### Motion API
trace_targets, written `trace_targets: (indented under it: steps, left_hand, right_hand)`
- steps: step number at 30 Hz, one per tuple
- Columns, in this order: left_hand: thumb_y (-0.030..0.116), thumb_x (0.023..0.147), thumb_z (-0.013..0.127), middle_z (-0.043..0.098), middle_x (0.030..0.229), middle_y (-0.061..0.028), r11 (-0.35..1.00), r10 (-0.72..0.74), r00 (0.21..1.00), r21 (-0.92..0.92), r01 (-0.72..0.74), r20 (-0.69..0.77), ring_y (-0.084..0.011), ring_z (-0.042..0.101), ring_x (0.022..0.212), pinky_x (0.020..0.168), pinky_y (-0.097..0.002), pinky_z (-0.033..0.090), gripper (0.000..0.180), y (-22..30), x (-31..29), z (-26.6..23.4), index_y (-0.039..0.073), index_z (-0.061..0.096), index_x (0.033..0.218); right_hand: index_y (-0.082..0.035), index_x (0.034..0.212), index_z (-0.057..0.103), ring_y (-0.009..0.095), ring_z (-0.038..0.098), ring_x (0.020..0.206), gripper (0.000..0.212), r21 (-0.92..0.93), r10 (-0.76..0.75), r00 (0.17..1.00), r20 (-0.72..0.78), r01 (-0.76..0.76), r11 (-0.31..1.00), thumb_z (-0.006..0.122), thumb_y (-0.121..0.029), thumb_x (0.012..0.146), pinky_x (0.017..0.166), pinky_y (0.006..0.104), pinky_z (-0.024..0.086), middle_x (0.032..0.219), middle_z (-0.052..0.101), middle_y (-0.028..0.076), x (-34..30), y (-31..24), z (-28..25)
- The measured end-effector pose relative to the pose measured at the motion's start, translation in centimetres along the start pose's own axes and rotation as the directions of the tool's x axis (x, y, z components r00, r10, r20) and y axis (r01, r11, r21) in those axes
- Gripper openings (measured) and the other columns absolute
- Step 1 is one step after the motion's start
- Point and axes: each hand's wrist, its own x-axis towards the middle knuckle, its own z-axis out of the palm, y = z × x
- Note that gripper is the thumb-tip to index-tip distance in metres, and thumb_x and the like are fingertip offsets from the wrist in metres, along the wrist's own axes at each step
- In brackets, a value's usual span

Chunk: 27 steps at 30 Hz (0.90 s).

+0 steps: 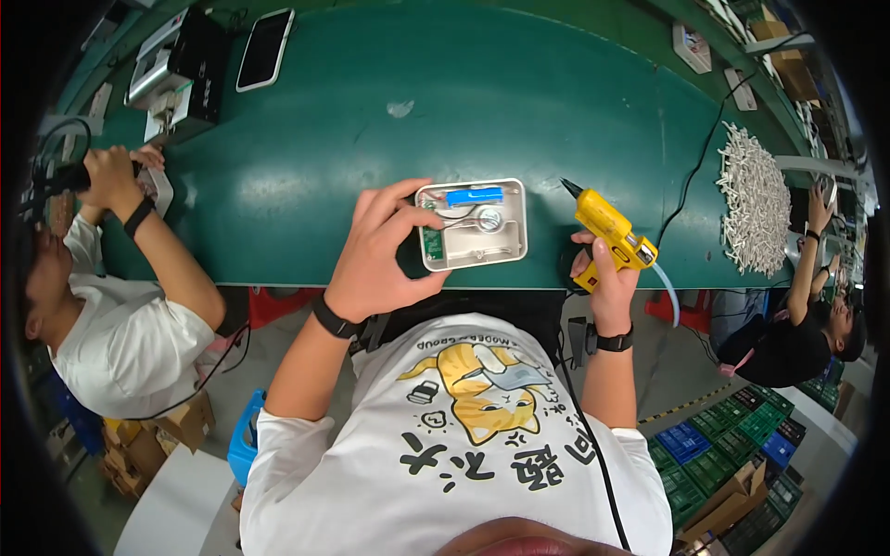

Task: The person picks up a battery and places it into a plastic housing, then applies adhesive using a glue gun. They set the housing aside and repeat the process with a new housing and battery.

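Note:
My left hand (pixel 375 255) grips a white open square case (pixel 501 246) at its left side, holding it over the near edge of the green bench (pixel 371 130). Inside the case I see a blue cylindrical cell, a small green circuit board, a round metal part and thin wires. My right hand (pixel 604 276) is closed on the handle of a yellow glue gun (pixel 607 225). Its dark nozzle points up and left, just right of the case and apart from it. A pale glue stick protrudes from the gun's rear.
A heap of white sticks (pixel 756 199) lies at the right of the bench. A phone (pixel 265 48) and a black-and-white device (pixel 181 69) sit at the far left. One person works at my left (pixel 120 324), another at my right (pixel 797 334). Green and blue crates (pixel 732 445) stand below.

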Motion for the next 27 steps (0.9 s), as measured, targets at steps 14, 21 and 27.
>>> trace_targets:
  steps: [14, 21, 27]
  left_hand:
    - [-0.001, 0.086, 0.078, 0.038, 0.161, -0.0221, 0.953, -0.209, 0.915, -0.281, 0.111, -0.346, -0.0365, 0.06, 0.134, 0.111, -0.0406, 0.055, 0.062, -7.8, 16.1, 5.7, 0.009, 0.055, 0.143]
    - [-0.002, 0.091, 0.069, 0.048, 0.156, -0.0228, 0.939, -0.187, 0.963, -0.324, 0.118, -0.192, -0.0374, 0.057, 0.138, 0.116, -0.0426, 0.05, 0.046, -9.0, 16.6, 4.8, 0.008, 0.062, 0.136]
    - [0.009, 0.087, 0.073, 0.056, 0.147, -0.0242, 0.987, -0.077, 0.973, -0.153, 0.043, -0.218, -0.0396, 0.057, 0.135, 0.113, -0.0471, 0.05, 0.026, -9.8, 15.6, 3.4, 0.009, 0.074, 0.113]
  right_hand:
    - [0.004, 0.116, 0.064, 0.017, 0.061, 0.064, 0.027, 0.281, -0.106, 0.994, -0.006, 0.103, 0.954, 0.058, -0.021, 0.109, 0.057, 0.0332, 0.053, 0.111, 0.07, 0.021, 0.8, 1.1, -1.0]
    - [0.004, 0.117, 0.066, 0.016, 0.063, 0.063, 0.025, 0.283, -0.1, 0.995, -0.018, 0.1, 0.954, 0.061, -0.018, 0.108, 0.058, 0.0324, 0.055, 0.111, 0.073, 0.02, 0.9, 1.1, -1.0]
    - [0.003, 0.116, 0.066, 0.017, 0.06, 0.065, 0.028, 0.236, -0.062, 0.998, -0.024, 0.066, 0.97, 0.059, -0.023, 0.109, 0.057, 0.0334, 0.052, 0.111, 0.071, 0.019, 1.0, 0.8, 0.1]
